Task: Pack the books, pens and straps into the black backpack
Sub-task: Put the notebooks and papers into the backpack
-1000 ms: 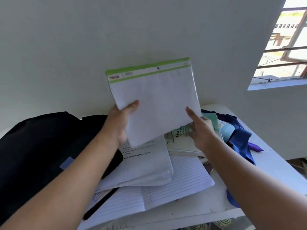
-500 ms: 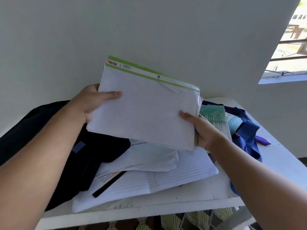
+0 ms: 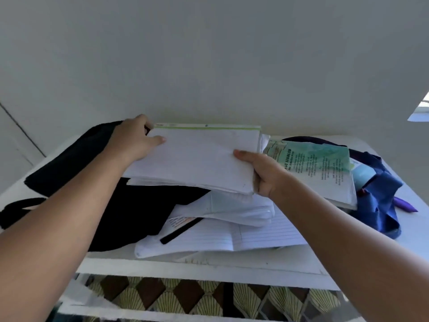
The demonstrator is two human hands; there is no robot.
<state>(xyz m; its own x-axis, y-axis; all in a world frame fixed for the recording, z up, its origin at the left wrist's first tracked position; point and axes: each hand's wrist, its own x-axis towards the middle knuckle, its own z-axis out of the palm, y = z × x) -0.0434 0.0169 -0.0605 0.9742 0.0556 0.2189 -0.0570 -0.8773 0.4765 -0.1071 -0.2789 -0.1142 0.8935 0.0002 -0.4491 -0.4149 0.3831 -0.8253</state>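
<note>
A white book with a green stripe [image 3: 204,156] lies nearly flat above the black backpack [image 3: 76,163] and the paper pile. My left hand [image 3: 135,141] grips its far left corner, thumb on top. At the near right corner my right hand [image 3: 262,173] grips the book. Below lie more white books [image 3: 234,210], an open lined notebook [image 3: 243,235] and a black pen [image 3: 181,230]. A green-covered book [image 3: 325,168] sits to the right, beside blue straps [image 3: 380,194] and a purple pen [image 3: 405,204].
Everything rests on a white table [image 3: 209,266] against a pale wall. A light blue object [image 3: 363,175] lies among the straps. A patterned floor [image 3: 185,296] shows under the table's front edge. A window corner [image 3: 420,112] is at the far right.
The green-striped book has come down from upright to nearly flat and moved left over the backpack. Both hands keep their hold; my view has tipped downward.
</note>
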